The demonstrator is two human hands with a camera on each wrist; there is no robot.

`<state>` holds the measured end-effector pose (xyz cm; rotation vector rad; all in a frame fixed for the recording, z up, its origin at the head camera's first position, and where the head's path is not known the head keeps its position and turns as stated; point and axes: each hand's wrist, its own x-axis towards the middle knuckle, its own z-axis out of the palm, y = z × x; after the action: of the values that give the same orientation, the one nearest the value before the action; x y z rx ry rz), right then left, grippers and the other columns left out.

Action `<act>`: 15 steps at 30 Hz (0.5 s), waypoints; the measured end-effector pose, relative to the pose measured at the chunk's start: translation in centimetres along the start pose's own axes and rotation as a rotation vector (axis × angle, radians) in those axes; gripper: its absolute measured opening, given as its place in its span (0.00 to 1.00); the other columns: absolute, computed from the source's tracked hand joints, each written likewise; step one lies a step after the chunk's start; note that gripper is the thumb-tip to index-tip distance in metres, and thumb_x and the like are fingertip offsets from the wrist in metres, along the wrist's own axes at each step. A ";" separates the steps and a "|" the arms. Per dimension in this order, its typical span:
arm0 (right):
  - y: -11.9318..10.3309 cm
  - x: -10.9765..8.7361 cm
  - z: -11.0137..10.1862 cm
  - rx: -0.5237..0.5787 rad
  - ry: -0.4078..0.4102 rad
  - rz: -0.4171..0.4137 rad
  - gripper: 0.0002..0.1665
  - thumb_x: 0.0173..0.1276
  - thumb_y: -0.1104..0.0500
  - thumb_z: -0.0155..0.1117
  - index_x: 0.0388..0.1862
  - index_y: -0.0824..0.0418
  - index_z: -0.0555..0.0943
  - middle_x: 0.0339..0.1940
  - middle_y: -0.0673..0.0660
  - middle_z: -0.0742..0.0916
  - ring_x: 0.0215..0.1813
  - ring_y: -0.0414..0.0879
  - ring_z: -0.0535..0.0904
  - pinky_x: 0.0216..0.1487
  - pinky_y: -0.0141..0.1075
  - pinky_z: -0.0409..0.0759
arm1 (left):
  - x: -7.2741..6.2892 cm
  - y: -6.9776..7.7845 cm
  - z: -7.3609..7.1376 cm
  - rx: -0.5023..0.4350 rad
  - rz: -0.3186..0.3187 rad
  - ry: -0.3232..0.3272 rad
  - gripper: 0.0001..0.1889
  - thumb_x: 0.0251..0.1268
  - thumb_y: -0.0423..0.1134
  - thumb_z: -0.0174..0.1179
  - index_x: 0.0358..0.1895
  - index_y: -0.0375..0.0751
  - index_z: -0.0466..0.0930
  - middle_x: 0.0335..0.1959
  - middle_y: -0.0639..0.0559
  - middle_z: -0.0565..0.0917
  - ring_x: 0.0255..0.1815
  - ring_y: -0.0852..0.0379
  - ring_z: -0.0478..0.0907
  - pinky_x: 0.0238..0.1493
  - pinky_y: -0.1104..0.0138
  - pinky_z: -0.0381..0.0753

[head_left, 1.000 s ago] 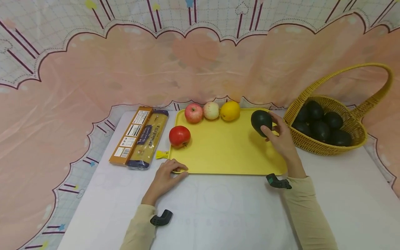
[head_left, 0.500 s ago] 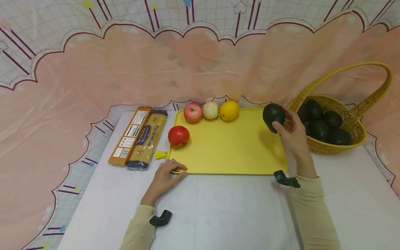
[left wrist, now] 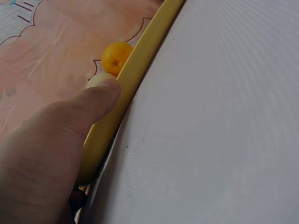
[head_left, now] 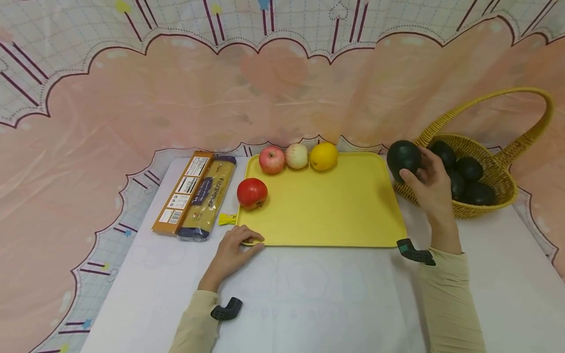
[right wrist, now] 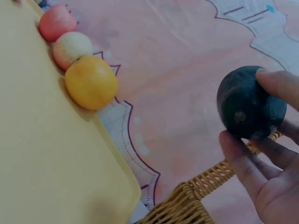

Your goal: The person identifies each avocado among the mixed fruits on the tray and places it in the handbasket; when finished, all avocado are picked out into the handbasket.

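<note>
My right hand (head_left: 432, 189) holds a dark green avocado (head_left: 403, 161) between thumb and fingers, raised near the yellow tray's back right corner and the basket's left side. In the right wrist view the avocado (right wrist: 250, 102) has its blunt end with a small brown stem spot towards the camera. At the front left corner of the yellow tray (head_left: 326, 215), my left hand (head_left: 231, 250) grips the rim, thumb along the front edge (left wrist: 105, 126) and fingers curled over the corner. A red apple (head_left: 252, 193) lies on the tray beyond that hand.
A wicker basket (head_left: 468, 212) with a tall handle holds several avocados (head_left: 470, 169) at the right. Along the tray's back edge sit a pink apple (head_left: 271, 160), a pale apple (head_left: 296, 156) and a yellow fruit (head_left: 323, 156). Spaghetti packs (head_left: 209, 198) and a small yellow packet (head_left: 227, 219) lie left.
My right hand has carried the avocado rightwards and slightly back, from over the tray to beside the basket. The left hand stays at the tray corner.
</note>
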<state>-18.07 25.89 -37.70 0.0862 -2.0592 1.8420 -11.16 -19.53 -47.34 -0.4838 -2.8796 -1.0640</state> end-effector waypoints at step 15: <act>-0.2 -0.1 -1.8 0.353 0.128 -0.082 0.34 0.58 0.76 0.61 0.64 0.61 0.70 0.57 0.57 0.77 0.55 0.46 0.75 0.50 0.25 0.76 | 0.0 0.0 0.1 -0.007 -0.002 0.000 0.07 0.57 0.52 0.65 0.39 0.63 0.81 0.34 0.68 0.77 0.38 0.66 0.67 0.43 0.66 0.65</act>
<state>-17.50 27.55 -37.42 0.1386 -1.6057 2.0813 -11.11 -19.51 -47.40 -0.4821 -2.8781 -1.0749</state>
